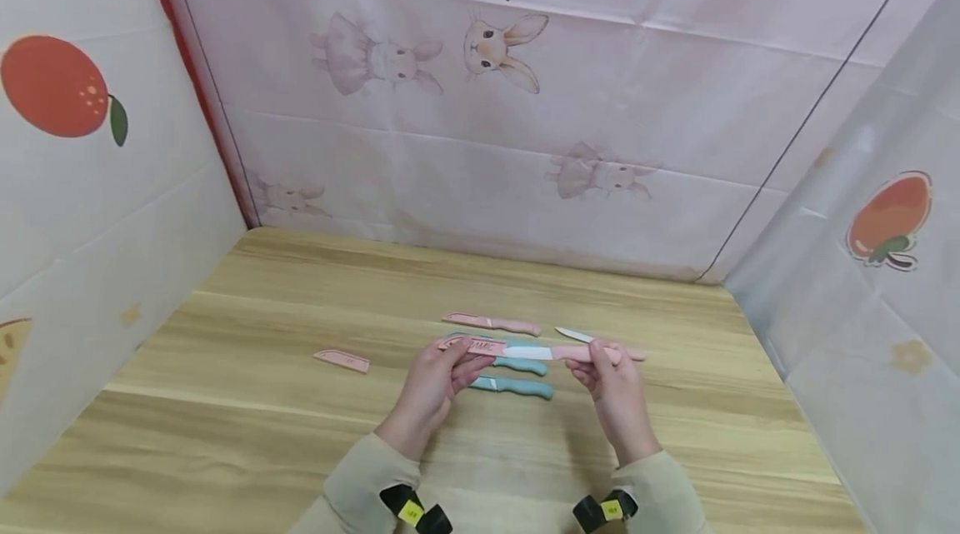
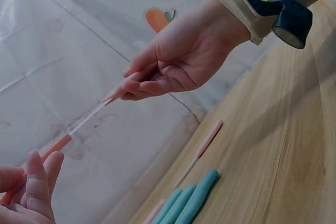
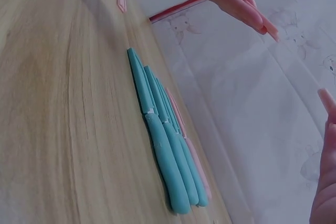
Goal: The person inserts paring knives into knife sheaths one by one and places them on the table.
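My left hand pinches a pink knife sheath between thumb and fingers. In my right hand is a pink-handled paring knife, gripped by its handle, white blade pointing left. The blade's tip end meets the sheath's mouth, and most of the blade shows bare. Both are held above the table, seen side-on in the left wrist view. Below them lie several teal knives in teal sheaths, side by side. Behind the right hand lies another pink-handled knife, its white blade bare.
A sheathed pink knife lies beyond the teal ones. To the left, a loose pink sheath rests on the wooden table. Printed cloth walls stand around the back and sides.
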{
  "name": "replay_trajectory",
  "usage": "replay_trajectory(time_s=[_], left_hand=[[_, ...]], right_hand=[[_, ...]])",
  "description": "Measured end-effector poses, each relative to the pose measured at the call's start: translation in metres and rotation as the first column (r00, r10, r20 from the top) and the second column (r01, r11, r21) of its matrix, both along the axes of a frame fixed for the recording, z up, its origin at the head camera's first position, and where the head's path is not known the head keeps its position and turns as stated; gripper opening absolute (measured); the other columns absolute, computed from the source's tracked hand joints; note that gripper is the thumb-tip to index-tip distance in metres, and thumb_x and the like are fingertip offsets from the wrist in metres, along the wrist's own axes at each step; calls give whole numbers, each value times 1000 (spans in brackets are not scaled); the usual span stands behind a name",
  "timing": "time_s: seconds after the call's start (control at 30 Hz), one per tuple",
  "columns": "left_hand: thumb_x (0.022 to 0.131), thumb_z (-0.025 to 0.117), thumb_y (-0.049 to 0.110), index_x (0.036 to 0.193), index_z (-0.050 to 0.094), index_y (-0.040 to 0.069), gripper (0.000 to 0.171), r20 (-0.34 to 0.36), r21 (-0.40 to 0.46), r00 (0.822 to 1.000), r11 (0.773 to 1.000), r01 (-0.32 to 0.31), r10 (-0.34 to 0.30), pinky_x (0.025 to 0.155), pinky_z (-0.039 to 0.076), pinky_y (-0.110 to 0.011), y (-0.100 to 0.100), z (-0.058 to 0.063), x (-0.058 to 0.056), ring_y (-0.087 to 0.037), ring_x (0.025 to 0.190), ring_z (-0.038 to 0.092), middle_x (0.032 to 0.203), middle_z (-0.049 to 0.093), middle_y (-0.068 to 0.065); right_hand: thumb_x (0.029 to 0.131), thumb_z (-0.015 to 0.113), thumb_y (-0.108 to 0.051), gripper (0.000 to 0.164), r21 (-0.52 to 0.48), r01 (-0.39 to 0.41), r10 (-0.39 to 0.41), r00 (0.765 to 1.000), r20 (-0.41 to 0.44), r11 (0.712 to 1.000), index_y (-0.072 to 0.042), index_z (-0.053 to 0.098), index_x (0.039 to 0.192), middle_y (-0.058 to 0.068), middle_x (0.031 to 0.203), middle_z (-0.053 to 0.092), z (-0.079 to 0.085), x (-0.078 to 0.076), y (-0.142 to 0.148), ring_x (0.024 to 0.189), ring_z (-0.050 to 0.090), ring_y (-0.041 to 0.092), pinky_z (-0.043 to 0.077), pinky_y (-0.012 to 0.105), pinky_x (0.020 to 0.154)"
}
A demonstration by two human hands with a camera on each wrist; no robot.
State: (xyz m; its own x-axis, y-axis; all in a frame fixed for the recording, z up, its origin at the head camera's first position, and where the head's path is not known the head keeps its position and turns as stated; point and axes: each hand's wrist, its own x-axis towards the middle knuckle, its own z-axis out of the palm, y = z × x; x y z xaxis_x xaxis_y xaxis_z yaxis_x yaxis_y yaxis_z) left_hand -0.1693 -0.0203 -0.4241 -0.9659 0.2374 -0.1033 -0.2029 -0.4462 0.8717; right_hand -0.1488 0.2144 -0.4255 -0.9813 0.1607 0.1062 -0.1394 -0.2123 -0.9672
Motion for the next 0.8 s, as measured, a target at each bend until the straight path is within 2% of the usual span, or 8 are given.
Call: replay_trajectory(time_s=[0.07, 0.17, 0.3, 0.43, 0.67, 0.8], left_hand=[[99, 47, 16, 122, 45, -13, 37, 10, -6, 1000, 1000, -6, 6, 65, 52, -14, 0, 0, 1, -13, 83, 68, 97, 68, -16], [99, 46, 14, 122, 45, -12, 35, 28, -9, 999, 1000, -21, 21, 63, 52, -14, 1, -2, 2, -12, 82, 68, 96, 68, -16], [100, 44, 13, 122, 44, -13, 34, 37, 4, 999, 999, -38, 38, 61, 51, -12, 3, -3, 3, -12, 81, 68, 96, 67, -17], [99, 44, 12, 123, 44, -12, 34, 59, 8, 997, 999, -54, 53, 60, 51, -13, 5, -4, 4, -12, 81, 68, 96, 68, -16], [100, 44, 12, 122, 44, -12, 33, 70, 13, 996, 998, -64, 63, 60, 51, -13, 9, -4, 6, -12, 80, 68, 95, 68, -15], [100, 43, 12, 122, 44, -12, 32, 75, 16, 995, 998, -68, 67, 60, 51, -13, 11, -4, 7, -11, 79, 68, 94, 68, -14]], right_hand=[[101, 41, -19, 23, 3, -19, 19, 1000, 22, 1000, 4, 42, 103, -1, 88, 69, -2, 0, 1, 76, 65, 6, 53, 18, 72], [101, 42, -19, 27, 11, -33, 33, 998, 47, 999, 6, 48, 102, 2, 104, 61, -4, 1, 0, 77, 65, 7, 53, 18, 73], [101, 43, -20, 32, 5, -47, 47, 998, 49, 999, 9, 56, 101, 11, 115, 49, -6, 1, -3, 80, 64, 9, 52, 19, 75], [101, 41, -16, 29, -9, -68, 68, 996, 49, 998, 8, 57, 98, 11, 112, 49, -7, 1, -7, 83, 64, 9, 52, 19, 76], [101, 42, -17, 28, -19, -66, 67, 995, 69, 998, 7, 57, 97, 6, 93, 67, -8, 1, -10, 83, 65, 10, 53, 21, 76], [101, 41, -17, 26, -19, -75, 77, 995, 69, 997, 6, 54, 99, 4, 86, 70, -10, 0, -12, 82, 65, 11, 53, 21, 76]])
